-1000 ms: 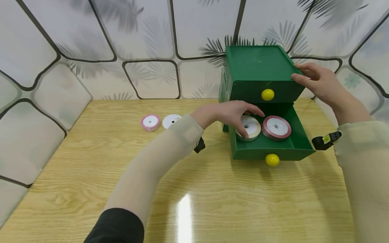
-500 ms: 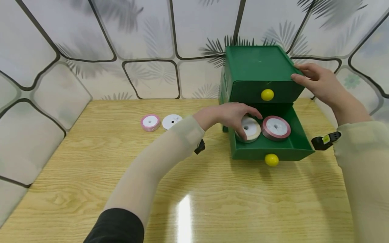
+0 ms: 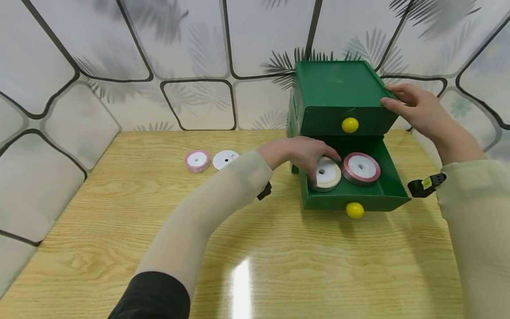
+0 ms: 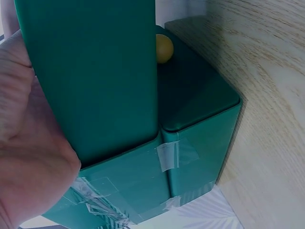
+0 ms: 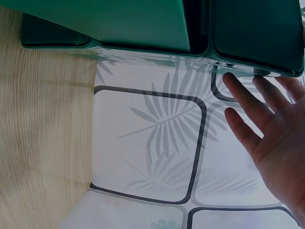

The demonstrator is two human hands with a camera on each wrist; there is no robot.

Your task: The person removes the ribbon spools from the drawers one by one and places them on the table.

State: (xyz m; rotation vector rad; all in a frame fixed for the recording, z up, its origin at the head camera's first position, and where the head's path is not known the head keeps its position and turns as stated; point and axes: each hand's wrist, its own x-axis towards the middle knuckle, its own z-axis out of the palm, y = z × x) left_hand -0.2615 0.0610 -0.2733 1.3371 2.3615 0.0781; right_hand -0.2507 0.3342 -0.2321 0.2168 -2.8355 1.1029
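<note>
My left hand (image 3: 307, 155) reaches into the pulled-out drawer (image 3: 338, 203) of a green cabinet (image 3: 338, 84). It holds a roll of cream ribbon (image 3: 327, 173) on a white spool, the thumb at its near-left side and the fingers at its far side. Just right of it lies a roll of pink ribbon (image 3: 361, 168), untouched. My right hand (image 3: 418, 106) rests on the top right edge of the cabinet; in the right wrist view its fingers (image 5: 248, 102) are fairly straight. The left wrist view shows the drawer's green side, which hides the rolls and my fingertips.
A smaller pink ribbon roll (image 3: 197, 161) and a white spool (image 3: 225, 159) lie on the wooden table (image 3: 119, 221), left of the cabinet. The upper drawer, with a yellow knob (image 3: 350, 125), is shut. Another shut drawer (image 4: 195, 90) sits below. A patterned wall stands behind.
My left hand has lowered slightly around the cream ribbon roll, and the roll has shifted a little toward the drawer's front. My right hand has stayed at the cabinet's edge.
</note>
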